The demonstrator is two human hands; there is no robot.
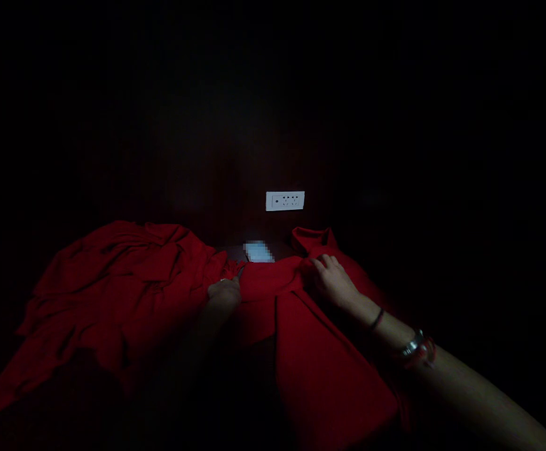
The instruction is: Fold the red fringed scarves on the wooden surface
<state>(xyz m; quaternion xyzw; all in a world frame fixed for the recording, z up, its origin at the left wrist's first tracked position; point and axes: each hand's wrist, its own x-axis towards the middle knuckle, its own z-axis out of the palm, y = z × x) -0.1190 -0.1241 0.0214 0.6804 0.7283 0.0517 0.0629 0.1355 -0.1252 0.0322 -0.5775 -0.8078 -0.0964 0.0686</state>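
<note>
Red cloth [324,369] spreads before me in dim light, with a smooth panel hanging toward me and a folded band running between my two hands. My left hand [225,292] is closed at the left end of that band, beside a frayed or gathered bit of the fabric. A small dark tip shows by its fingers; I cannot make out what it is. At the band's right end my right hand [333,280] pinches the cloth, fingertips bent down into a fold. To the left lies a large crumpled heap of the red cloth [126,269].
Behind the band lies a pale, blurred-out rectangular object [258,252] on the dark surface. A white socket plate [284,201] is set in the dark upright surface beyond. Another raised fold of red cloth [314,239] stands at the back right. Deep shadow hides the surroundings.
</note>
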